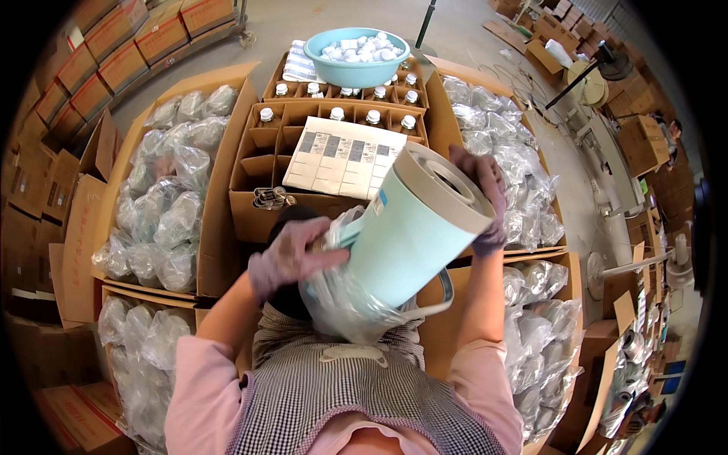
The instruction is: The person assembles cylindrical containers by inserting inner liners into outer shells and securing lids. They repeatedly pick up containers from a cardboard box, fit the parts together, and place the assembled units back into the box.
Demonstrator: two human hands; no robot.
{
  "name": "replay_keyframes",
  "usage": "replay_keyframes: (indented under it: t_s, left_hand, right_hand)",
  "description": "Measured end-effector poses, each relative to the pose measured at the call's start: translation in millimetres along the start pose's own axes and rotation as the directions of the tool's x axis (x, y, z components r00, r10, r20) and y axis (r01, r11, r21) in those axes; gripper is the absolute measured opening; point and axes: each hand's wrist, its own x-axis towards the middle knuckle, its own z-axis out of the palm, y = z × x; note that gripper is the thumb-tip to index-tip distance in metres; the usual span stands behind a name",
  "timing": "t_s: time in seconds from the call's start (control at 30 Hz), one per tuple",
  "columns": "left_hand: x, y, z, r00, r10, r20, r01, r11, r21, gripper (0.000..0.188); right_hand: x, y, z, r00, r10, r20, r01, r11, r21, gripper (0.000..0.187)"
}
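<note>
A pale teal thermos jug (406, 231) with a grey collar at its top leans to the right above my lap. A clear plastic bag (349, 303) is bunched around its lower part. My left hand (299, 250), in a thin purple glove, closes round the jug's handle on the left side. At the grey top, my right hand (485, 189), gloved alike, curls over the far right of the rim; part of its fingers is hidden behind the jug. A grey carrying loop (440, 299) hangs out by the jug's base.
Before me a divided carton (250, 167) holds white-capped bottles, a label sheet (345, 159) and a metal wire bundle (271, 199). Behind stands a teal basin (349, 73) of white caps. Cartons of bagged items (167, 197) flank both sides. Stacked boxes (121, 61) fill the far left.
</note>
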Motion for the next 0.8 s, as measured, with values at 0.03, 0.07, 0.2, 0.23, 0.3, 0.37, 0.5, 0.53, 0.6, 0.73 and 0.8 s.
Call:
replay_keyframes:
  t_s: [0.03, 0.07, 0.2, 0.23, 0.3, 0.37, 0.5, 0.53, 0.6, 0.73, 0.8]
  left_hand:
    - [-19, 1, 12, 0.981, 0.140, -0.131, -0.111, 0.972, 0.208, 0.030]
    - [-34, 3, 28, 0.928, 0.296, -0.227, -0.182, 0.890, 0.418, 0.029]
    - [-56, 27, 59, 0.891, 0.279, -0.357, -0.118, 0.903, 0.413, 0.037]
    - [-53, 30, 53, 0.888, 0.337, -0.312, -0.174, 0.875, 0.452, 0.042]
    - [-51, 34, 31, 0.898, 0.297, -0.325, -0.161, 0.909, 0.384, 0.048]
    - [-47, 33, 1, 0.857, 0.205, -0.473, -0.096, 0.965, 0.244, 0.033]
    - [2, 32, -29, 0.769, 0.500, -0.398, -0.302, 0.834, 0.462, 0.011]
    - [18, 31, -23, 0.718, 0.586, -0.376, -0.387, 0.785, 0.483, 0.009]
    - [28, 28, -20, 0.728, 0.609, -0.314, -0.392, 0.746, 0.538, 0.016]
    - [42, 29, -8, 0.707, 0.653, -0.272, -0.384, 0.678, 0.627, 0.017]
    - [45, 25, -5, 0.688, 0.663, -0.296, -0.381, 0.677, 0.629, 0.017]
  right_hand:
    - [3, -2, -1, 0.999, 0.003, 0.032, -0.013, 0.945, 0.326, 0.029]
    - [7, -22, 14, 0.993, 0.039, -0.113, -0.019, 0.985, 0.172, 0.032]
    - [9, -93, 72, 0.995, -0.026, 0.100, 0.044, 0.982, -0.186, 0.045]
    - [13, -95, 78, 0.971, -0.056, 0.233, 0.137, 0.929, -0.343, 0.043]
    - [10, -83, 79, 0.984, 0.132, 0.119, -0.087, 0.941, -0.327, 0.044]
    - [11, -72, 82, 0.994, 0.059, 0.097, -0.035, 0.973, -0.230, 0.046]
    - [11, -51, 84, 0.977, -0.159, 0.141, 0.170, 0.983, -0.070, 0.048]
    - [15, -49, 85, 0.959, -0.221, 0.174, 0.231, 0.972, -0.039, 0.049]
    - [17, -51, 91, 0.962, -0.207, 0.176, 0.215, 0.976, -0.026, 0.046]
    - [15, -48, 89, 0.967, -0.194, 0.165, 0.203, 0.978, -0.042, 0.044]
    - [15, -50, 87, 0.967, -0.189, 0.170, 0.201, 0.978, -0.058, 0.042]
